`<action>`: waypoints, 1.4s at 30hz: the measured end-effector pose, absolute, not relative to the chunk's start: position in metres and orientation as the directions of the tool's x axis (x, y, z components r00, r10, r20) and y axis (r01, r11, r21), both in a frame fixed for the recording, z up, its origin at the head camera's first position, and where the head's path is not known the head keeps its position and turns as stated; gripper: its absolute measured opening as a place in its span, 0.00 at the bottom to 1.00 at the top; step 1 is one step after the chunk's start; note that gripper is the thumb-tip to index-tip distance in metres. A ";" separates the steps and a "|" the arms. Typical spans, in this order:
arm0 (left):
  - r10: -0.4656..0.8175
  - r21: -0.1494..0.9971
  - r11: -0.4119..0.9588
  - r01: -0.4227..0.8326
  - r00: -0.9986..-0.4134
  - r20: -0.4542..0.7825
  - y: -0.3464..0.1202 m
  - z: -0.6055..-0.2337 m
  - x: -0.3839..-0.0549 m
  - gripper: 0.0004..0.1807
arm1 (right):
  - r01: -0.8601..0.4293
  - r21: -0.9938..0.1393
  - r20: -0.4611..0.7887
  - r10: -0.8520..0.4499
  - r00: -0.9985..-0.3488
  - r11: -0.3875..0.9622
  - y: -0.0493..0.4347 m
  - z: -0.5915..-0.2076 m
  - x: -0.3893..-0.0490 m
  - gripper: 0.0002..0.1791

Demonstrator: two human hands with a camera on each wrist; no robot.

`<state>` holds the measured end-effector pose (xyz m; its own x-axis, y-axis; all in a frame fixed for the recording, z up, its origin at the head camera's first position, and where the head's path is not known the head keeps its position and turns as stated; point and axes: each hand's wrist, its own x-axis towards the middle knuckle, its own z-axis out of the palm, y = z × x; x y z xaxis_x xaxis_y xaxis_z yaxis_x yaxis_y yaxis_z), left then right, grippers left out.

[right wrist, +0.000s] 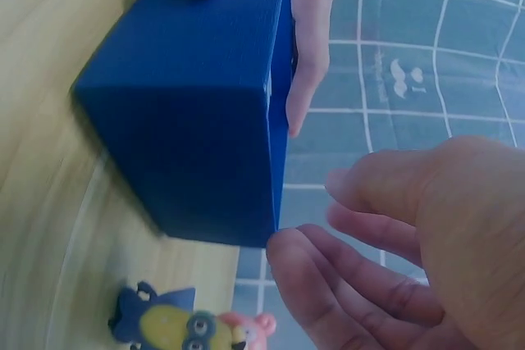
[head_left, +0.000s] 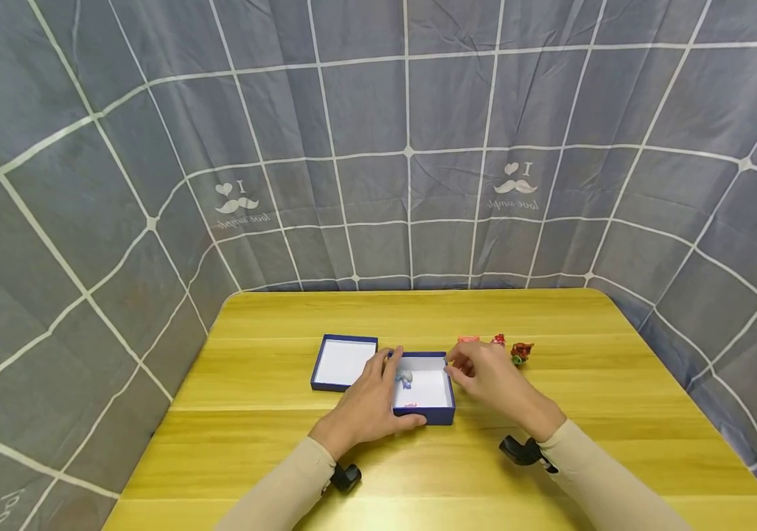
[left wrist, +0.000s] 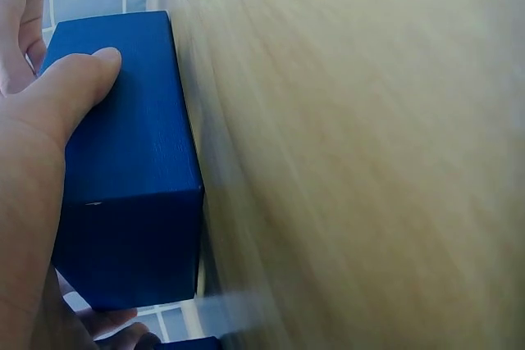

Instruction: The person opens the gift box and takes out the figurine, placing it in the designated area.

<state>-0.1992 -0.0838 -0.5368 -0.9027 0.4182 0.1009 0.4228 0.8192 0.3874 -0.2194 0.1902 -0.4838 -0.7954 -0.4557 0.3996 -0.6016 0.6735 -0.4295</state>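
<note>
A blue open-topped box [head_left: 441, 416] with a white inside stands on the table. My left hand [head_left: 370, 402] grips it from the left, with the thumb on the front wall and the fingers along the left side. Inside lie a small grey-blue figure [head_left: 405, 377] and a small pink piece [head_left: 411, 405]. My right hand [head_left: 487, 372] hovers at the box's right rim, fingers loosely bent. In the right wrist view, its thumb and fingertips are apart, nothing showing between them, close to the box's corner [right wrist: 189, 153].
Left of the box lies its shallow blue lid [head_left: 345, 361], white inside up. Beyond my right hand stand a brown-red figure [head_left: 521, 352], a red one [head_left: 498, 339] and a pink one [head_left: 468, 339]. A yellow-and-blue figure [right wrist: 168, 325] shows in the right wrist view. A grey checked curtain [head_left: 378, 184] surrounds the table.
</note>
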 end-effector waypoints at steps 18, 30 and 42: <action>0.407 0.432 0.802 0.412 -0.907 0.110 -0.084 -0.537 -0.200 0.74 | -0.635 -0.438 0.306 -0.559 -0.771 0.637 0.166 -0.479 -0.231 0.07; 0.415 0.436 0.797 0.418 -0.903 0.107 -0.085 -0.538 -0.200 0.74 | -0.611 -0.496 0.193 -0.609 -0.770 0.616 0.148 -0.477 -0.238 0.12; 0.434 0.488 0.763 0.424 -0.896 0.100 -0.086 -0.539 -0.201 0.75 | -0.592 -0.564 0.081 -0.675 -0.734 0.576 0.135 -0.484 -0.247 0.22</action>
